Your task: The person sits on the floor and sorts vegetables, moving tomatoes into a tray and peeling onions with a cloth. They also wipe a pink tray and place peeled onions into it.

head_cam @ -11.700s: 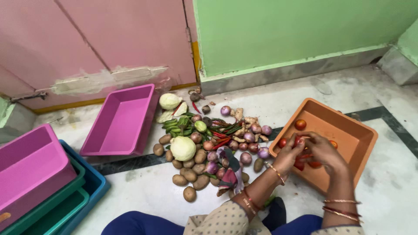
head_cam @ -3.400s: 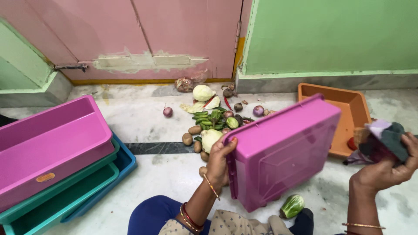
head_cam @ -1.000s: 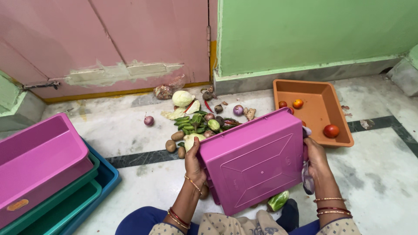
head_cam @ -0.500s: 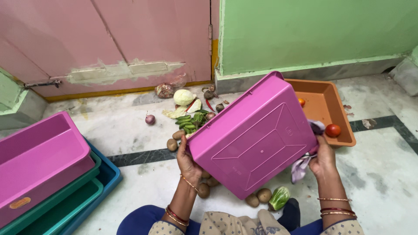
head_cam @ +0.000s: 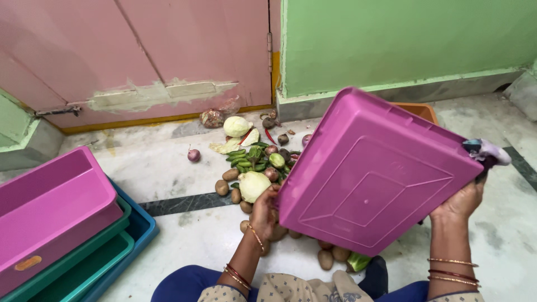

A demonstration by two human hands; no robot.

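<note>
I hold a magenta plastic tray [head_cam: 375, 173] upside down and tilted, its ribbed underside facing me. My left hand [head_cam: 265, 208] grips its lower left edge. My right hand [head_cam: 463, 200] grips the right edge together with a bunched cloth [head_cam: 488, 151] of purple and dark colours. Under and behind the tray a pile of vegetables lies on the floor: potatoes [head_cam: 229, 175], a pale cabbage [head_cam: 254, 185], green beans [head_cam: 246, 157], red chillies and onions. More potatoes [head_cam: 331, 256] and a green vegetable [head_cam: 357, 261] peek out below the tray.
An orange tray [head_cam: 418, 111] is mostly hidden behind the magenta one. At the left a second magenta tray [head_cam: 50, 207] sits nested in teal and blue trays [head_cam: 120, 246]. A lone onion [head_cam: 194, 155] lies apart. A pink door and a green wall stand behind.
The magenta tray has swung up and to the right, hiding more of the orange tray. My right hand rose with the cloth; my left hand moved slightly right along the edge.
</note>
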